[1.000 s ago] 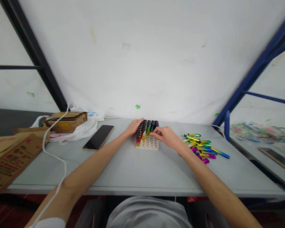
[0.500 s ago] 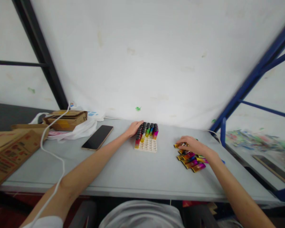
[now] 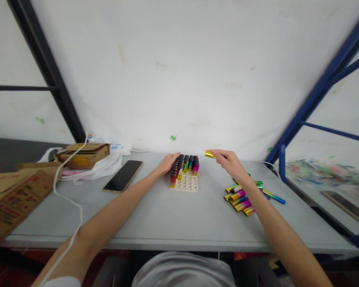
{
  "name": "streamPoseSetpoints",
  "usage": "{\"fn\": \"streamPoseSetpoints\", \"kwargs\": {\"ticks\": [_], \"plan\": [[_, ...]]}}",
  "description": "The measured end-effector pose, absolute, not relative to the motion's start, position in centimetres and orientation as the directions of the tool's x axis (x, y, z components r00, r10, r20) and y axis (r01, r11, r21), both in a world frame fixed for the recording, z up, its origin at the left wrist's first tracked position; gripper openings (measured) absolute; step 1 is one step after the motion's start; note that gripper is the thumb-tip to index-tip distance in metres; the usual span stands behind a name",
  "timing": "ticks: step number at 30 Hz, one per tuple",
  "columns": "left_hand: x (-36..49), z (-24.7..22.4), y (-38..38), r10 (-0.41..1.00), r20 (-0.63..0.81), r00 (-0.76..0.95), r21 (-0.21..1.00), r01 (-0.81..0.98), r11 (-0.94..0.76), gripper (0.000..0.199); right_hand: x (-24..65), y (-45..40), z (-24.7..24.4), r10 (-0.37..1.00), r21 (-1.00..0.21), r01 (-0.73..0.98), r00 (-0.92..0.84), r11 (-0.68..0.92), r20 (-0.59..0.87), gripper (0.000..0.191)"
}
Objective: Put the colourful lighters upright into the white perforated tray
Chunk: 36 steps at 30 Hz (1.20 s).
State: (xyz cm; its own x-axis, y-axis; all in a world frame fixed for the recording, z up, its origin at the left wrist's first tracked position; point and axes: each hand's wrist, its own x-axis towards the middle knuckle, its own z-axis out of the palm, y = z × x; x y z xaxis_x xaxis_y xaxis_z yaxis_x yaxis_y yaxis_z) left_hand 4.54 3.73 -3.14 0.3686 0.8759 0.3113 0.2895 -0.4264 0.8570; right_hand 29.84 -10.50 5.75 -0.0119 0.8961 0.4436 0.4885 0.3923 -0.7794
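My right hand (image 3: 228,161) is raised off the table, closed in a pinch on a shiny gold lighter (image 3: 210,154) that points left. To its left stands a white holed tray (image 3: 187,183). Upright lighters (image 3: 188,162) with black tops and bright metallic bodies fill its back and left side, while several holes at the front right show bare. My left hand (image 3: 168,162) curls against the tray's back left side, its fingertips partly hidden behind the lighters. Below my right forearm lies a loose pile of metallic lighters (image 3: 238,199) in gold, pink, green and blue.
A phone (image 3: 123,175) lies left of my left forearm. Farther left are cardboard boxes (image 3: 83,154), a white plastic bag (image 3: 107,167) and a white cable (image 3: 77,199) running over my left arm. A white wall stands behind the table; a blue metal frame (image 3: 299,111) rises at right.
My right hand has lifted from the pile and moved up and left, carrying a gold lighter. My left hand has stayed by the tray.
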Motion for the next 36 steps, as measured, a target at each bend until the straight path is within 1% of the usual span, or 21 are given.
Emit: {"fn": "streamPoseSetpoints", "kwargs": {"ticks": [2, 4, 5, 6, 8, 10, 13, 16, 18, 19, 22, 24, 26, 28, 31, 34, 36], "plan": [[4.5, -3.1, 3.8, 0.878, 0.310, 0.364, 0.855, 0.297, -0.425, 0.054, 28.0, -10.5, 5.3, 0.915, -0.890, 0.251, 0.042, 0.380, 0.402, 0.040], [4.5, -3.2, 3.8, 0.878, 0.307, 0.368, 0.857, 0.295, -0.423, 0.054, 26.4, -10.5, 4.1, 0.937, -0.939, 0.040, 0.060, 0.342, 0.344, 0.039], [4.5, -3.2, 3.8, 0.875, 0.307, 0.374, 0.857, 0.292, -0.426, 0.055, 25.9, -10.5, 3.3, 0.949, -0.950, -0.016, 0.049, 0.312, 0.311, 0.040], [4.5, -3.2, 3.8, 0.872, 0.311, 0.378, 0.856, 0.287, -0.430, 0.055, 25.5, -10.5, 2.5, 0.959, -0.959, -0.036, 0.030, 0.282, 0.281, 0.043], [4.6, -3.1, 3.8, 0.869, 0.322, 0.377, 0.855, 0.278, -0.438, 0.055, 25.0, -10.5, 1.1, 0.968, -0.968, -0.014, -0.019, 0.250, 0.250, 0.051], [4.6, -3.1, 3.7, 0.870, 0.322, 0.374, 0.859, 0.272, -0.435, 0.056, 24.7, -10.5, 0.2, 0.964, -0.968, 0.021, -0.093, 0.251, 0.248, 0.056], [4.6, -3.0, 3.6, 0.867, 0.319, 0.382, 0.866, 0.255, -0.431, 0.056, 24.1, -10.8, -0.2, 0.946, -0.975, -0.003, -0.241, 0.222, 0.216, 0.054], [4.6, -3.0, 3.6, 0.872, 0.325, 0.365, 0.861, 0.268, -0.433, 0.056, 23.1, -11.3, -0.2, 0.946, -0.993, -0.059, -0.303, 0.106, 0.119, 0.051], [4.6, -3.1, 3.6, 0.879, 0.320, 0.354, 0.858, 0.286, -0.427, 0.057, 22.4, -11.4, -0.5, 0.966, -0.997, -0.047, -0.251, 0.055, 0.065, 0.052], [4.6, -3.1, 3.7, 0.880, 0.316, 0.353, 0.857, 0.292, -0.425, 0.057, 22.1, -11.4, -0.7, 0.977, -0.998, -0.021, -0.203, 0.057, 0.060, 0.054], [4.6, -3.3, 4.0, 0.878, 0.315, 0.359, 0.857, 0.290, -0.426, 0.057, 21.8, -11.1, -1.7, 0.990, -0.983, 0.119, -0.055, 0.137, 0.131, 0.055], [4.6, -3.5, 4.2, 0.878, 0.310, 0.365, 0.862, 0.281, -0.421, 0.056, 21.9, -10.9, -2.2, 0.982, -0.954, 0.237, 0.012, 0.182, 0.190, 0.051], [4.6, -3.6, 4.3, 0.877, 0.312, 0.366, 0.866, 0.270, -0.421, 0.056, 22.1, -10.8, -2.5, 0.974, -0.924, 0.329, 0.050, 0.194, 0.222, 0.045], [4.6, -3.7, 4.4, 0.875, 0.319, 0.364, 0.867, 0.261, -0.425, 0.056, 22.2, -10.8, -2.6, 0.971, -0.907, 0.375, 0.058, 0.194, 0.231, 0.040], [4.6, -3.6, 4.4, 0.875, 0.316, 0.367, 0.866, 0.265, -0.424, 0.055, 22.2, -10.9, -2.6, 0.972, -0.902, 0.385, 0.045, 0.196, 0.230, 0.038], [4.6, -3.4, 4.1, 0.877, 0.305, 0.372, 0.863, 0.282, -0.420, 0.055, 22.2, -10.8, -2.7, 0.972, -0.903, 0.369, -0.007, 0.221, 0.235, 0.039], [4.6, -3.2, 3.9, 0.877, 0.310, 0.367, 0.861, 0.283, -0.423, 0.055, 22.3, -10.9, -2.5, 0.962, -0.894, 0.357, -0.056, 0.271, 0.269, 0.040]]}}
